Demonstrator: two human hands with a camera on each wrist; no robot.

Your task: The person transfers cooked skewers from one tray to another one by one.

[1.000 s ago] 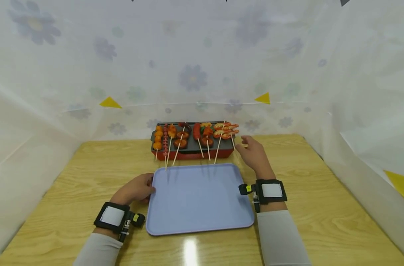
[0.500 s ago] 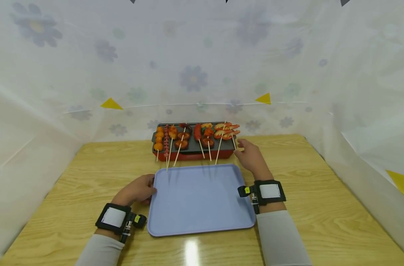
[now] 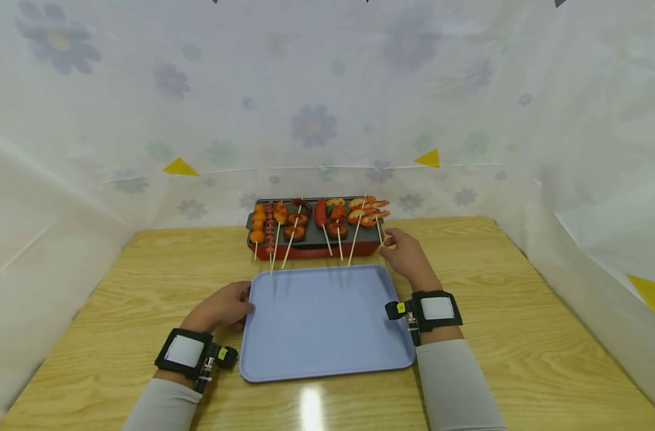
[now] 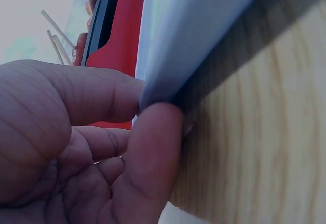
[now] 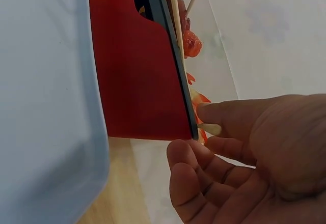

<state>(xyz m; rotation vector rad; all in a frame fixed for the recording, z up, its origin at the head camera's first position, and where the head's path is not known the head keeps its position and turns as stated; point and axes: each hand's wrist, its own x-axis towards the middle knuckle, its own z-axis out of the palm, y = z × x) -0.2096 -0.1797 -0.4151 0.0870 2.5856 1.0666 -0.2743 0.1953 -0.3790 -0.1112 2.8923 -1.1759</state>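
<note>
At the tray's left edge my left hand (image 3: 226,305) pinches the rim of a pale blue tray (image 3: 327,323) between thumb and fingers; the left wrist view shows the fingertips (image 4: 155,124) on that rim. My right hand (image 3: 408,256) is at the right front corner of a red and black toy grill (image 3: 354,248). Its thumb and forefinger pinch the stick of the rightmost shrimp skewer (image 3: 372,220). In the right wrist view the stick's end (image 5: 211,129) shows between them, with the other fingers curled below. The shrimp lie on the grill's plate.
Other skewers lie across the grill: orange balls (image 3: 257,224), a thin red one (image 3: 270,227), mushroom slices (image 3: 294,232), a sausage (image 3: 320,214) and another shrimp skewer (image 3: 361,205). Several sticks overhang its front. A flowered curtain (image 3: 314,126) hangs behind the wooden table (image 3: 521,347).
My right hand has come slightly left and down onto the shrimp skewer's stick, and its thumb and forefinger have closed on it. The left hand keeps its place on the tray.
</note>
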